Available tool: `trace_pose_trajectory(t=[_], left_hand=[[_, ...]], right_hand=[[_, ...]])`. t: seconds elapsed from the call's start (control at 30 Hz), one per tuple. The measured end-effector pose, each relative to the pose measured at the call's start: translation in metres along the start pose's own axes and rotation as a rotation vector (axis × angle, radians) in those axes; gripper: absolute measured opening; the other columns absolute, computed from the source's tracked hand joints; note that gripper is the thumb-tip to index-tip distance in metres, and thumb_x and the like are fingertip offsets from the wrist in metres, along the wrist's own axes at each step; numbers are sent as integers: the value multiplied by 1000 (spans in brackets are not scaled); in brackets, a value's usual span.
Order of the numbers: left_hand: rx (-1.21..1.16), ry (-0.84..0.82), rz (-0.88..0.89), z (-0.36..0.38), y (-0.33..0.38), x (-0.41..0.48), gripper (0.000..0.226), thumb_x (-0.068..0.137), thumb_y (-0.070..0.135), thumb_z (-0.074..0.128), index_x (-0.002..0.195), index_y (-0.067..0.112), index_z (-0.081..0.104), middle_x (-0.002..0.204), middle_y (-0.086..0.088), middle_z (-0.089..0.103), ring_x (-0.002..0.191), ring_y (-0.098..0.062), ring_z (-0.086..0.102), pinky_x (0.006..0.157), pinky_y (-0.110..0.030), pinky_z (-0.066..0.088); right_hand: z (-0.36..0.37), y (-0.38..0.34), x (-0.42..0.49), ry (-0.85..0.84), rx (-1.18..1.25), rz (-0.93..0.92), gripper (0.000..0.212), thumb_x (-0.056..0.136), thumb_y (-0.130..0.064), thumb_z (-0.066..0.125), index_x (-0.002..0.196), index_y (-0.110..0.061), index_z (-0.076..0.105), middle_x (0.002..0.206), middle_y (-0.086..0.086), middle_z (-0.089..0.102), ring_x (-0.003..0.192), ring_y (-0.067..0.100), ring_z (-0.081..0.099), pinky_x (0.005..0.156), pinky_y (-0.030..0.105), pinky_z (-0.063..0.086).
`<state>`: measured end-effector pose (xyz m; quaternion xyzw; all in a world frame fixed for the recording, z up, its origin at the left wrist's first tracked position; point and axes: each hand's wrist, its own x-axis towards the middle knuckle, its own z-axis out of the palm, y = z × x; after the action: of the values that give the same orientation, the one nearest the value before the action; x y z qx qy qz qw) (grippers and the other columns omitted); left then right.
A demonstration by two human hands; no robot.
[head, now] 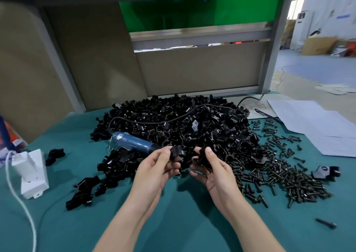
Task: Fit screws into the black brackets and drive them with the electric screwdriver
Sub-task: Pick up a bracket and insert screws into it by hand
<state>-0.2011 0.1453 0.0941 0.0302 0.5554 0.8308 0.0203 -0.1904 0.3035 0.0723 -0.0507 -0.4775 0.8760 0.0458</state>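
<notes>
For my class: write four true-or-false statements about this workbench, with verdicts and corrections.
The blue electric screwdriver lies loose, in neither hand. True.
The loose black screws lie left of the pile of black plastic brackets. False: they lie to its right.
The left hand and the right hand each hold a black bracket. True.
The white paper sheets lie under the screwdriver. False: they lie at the table's far right.

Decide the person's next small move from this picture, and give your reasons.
Probably bring the two pieces together: the left hand pinches one black bracket, the right hand grips a second bracket, close but apart. No screw shows in either hand; the screws and electric screwdriver lie untouched.
</notes>
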Motion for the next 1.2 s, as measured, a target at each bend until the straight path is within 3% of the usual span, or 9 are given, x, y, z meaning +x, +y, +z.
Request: trace_pose_trajectory(t=[0.1,0.27,0.4,0.6,0.7,0.8,0.97,1.1,1.2], left_hand=[[-120,8,-63,0,-10,-6,15,98,14,58,108,6,65,88,-9,73,72,-13,69,64,-25,58],[-120,8,-104,4,-20,-9,19,103,7,49,113,9,64,91,-7,76,73,-12,70,62,-24,58],[-19,18,-97,7,-27,-10,22,104,8,49,111,14,69,86,0,76,73,-10,69,64,-24,57],[166,-53,23,8,-34,-13,23,99,15,62,118,26,67,112,-1,75,93,-21,74,78,-29,57],[56,44,35,6,-33,-9,21,98,13,61,114,21,69,106,-10,71,79,-16,70,69,-23,56],[-34,60,13,3,-30,-7,21,98,14,59,113,22,72,90,-1,71,77,-13,68,68,-22,56],[-103,-28,-62,6,-29,-12,24,102,12,51,118,18,68,87,-1,74,71,-9,65,66,-22,56],[-99,-64,-94,7,-29,-13,26,103,10,50,118,19,69,84,1,73,66,-9,63,65,-22,56],[-96,-60,-92,6,-28,-13,27,102,9,51,113,20,73,89,-1,74,69,-11,62,65,-23,56]], right_hand=[[-2,4,-6,-34,-37,11,38,85,-43,66,104,-15,83,98,9,78,84,23,75,70,30,61],[-1,12,-6,-132,-178,44,44,95,-49,57,120,-19,76,120,15,75,111,30,72,98,45,56],[3,15,-3,-166,-200,22,51,85,-52,66,125,-21,72,122,10,75,109,23,72,91,37,57],[3,20,4,-136,-157,-36,46,83,-40,70,127,-28,65,99,3,76,87,17,72,69,28,59],[2,22,5,-151,-163,-60,37,81,-45,73,115,-32,73,103,4,75,90,19,71,78,36,60],[-2,22,6,-153,-200,-70,33,82,-46,77,112,-33,75,106,1,75,97,20,71,92,43,58],[-3,20,2,-177,-254,-51,41,77,-45,83,116,-34,76,106,-3,76,95,18,72,86,37,58],[0,19,1,-177,-279,-51,63,66,-65,86,121,-36,74,120,6,75,110,26,72,90,40,57],[-1,20,1,-189,-304,-73,66,65,-70,84,121,-36,73,120,6,75,109,23,72,91,41,57]])
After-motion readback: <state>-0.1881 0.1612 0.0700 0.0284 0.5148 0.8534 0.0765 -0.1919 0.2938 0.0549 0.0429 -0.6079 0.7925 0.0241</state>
